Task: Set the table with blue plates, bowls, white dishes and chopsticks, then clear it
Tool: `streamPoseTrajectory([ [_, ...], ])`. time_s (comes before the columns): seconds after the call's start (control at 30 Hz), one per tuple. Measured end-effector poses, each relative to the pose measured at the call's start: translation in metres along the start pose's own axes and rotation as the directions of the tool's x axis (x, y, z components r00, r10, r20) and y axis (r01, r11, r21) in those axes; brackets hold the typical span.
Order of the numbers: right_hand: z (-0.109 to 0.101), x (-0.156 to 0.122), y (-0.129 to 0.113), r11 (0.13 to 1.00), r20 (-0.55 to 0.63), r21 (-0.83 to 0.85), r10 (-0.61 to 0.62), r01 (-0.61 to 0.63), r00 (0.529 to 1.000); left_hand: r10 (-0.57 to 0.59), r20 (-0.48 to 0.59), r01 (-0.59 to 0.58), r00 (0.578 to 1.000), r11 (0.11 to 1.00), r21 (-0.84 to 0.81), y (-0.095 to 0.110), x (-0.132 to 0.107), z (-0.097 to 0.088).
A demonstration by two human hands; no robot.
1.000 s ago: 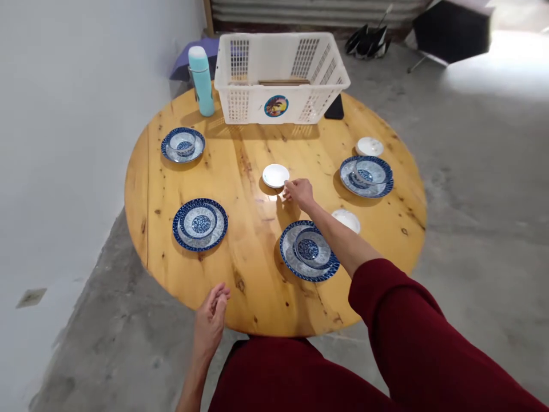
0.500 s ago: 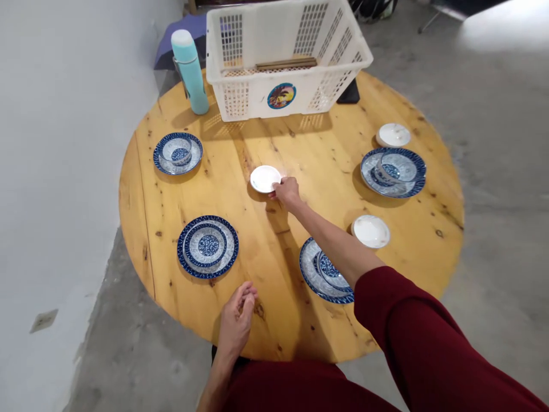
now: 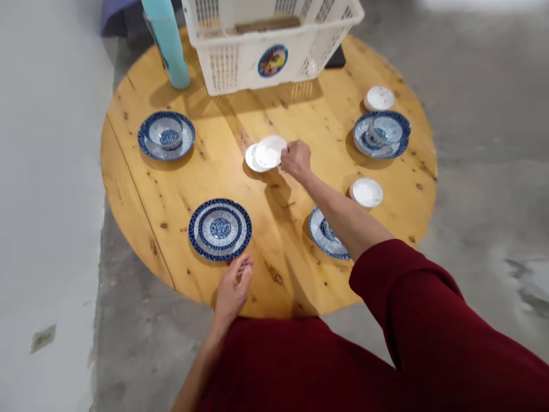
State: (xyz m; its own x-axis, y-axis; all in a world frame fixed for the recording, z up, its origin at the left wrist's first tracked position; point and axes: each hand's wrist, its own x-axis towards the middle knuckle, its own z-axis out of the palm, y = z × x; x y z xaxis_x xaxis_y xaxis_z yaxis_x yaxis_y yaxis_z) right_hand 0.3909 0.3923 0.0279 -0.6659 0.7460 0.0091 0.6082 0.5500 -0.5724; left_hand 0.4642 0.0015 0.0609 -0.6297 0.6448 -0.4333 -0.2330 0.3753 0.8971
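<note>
My right hand (image 3: 295, 158) pinches the rim of a small white dish (image 3: 271, 152) over the middle of the table. Under it, partly covered, a second small white dish (image 3: 254, 160) rests on the wood. My left hand (image 3: 234, 281) hangs loosely curled at the front edge, holding nothing, with the thumb apart from the fingers. Just beyond it lies a blue-and-white plate (image 3: 195, 240) with a matching bowl (image 3: 220, 228) on it. Beneath my right forearm, another patterned plate (image 3: 328, 243) with a bowl is partly hidden.
Plates with bowls also sit at the left (image 3: 189, 137) and right (image 3: 360, 137) of the round wooden table (image 3: 141, 189). White dishes (image 3: 380, 98) (image 3: 366, 193) flank the right plate. A white plastic basket (image 3: 240, 66) with sticks inside and a turquoise bottle (image 3: 171, 48) stand behind.
My right hand has raised a white dish, uncovering part of another one beneath it. The view has tipped downward. My left hand stays loosely curled near the front plate.
</note>
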Motion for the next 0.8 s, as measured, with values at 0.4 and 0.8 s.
streamPoseTrajectory([
  [0.4, -0.023, -0.241, 0.012, 0.833, 0.249, 0.332, 0.374, -0.442, 0.893, -0.039, 0.24, 0.083, 0.97, 0.981, -0.176, -0.035, 0.024, 0.032],
  [0.8, 0.009, -0.268, 0.02, 0.86, 0.247, 0.292, 0.354, -0.418, 0.902, -0.01, 0.219, 0.069, 0.976, 0.961, -0.267, -0.028, 0.041, 0.056],
])
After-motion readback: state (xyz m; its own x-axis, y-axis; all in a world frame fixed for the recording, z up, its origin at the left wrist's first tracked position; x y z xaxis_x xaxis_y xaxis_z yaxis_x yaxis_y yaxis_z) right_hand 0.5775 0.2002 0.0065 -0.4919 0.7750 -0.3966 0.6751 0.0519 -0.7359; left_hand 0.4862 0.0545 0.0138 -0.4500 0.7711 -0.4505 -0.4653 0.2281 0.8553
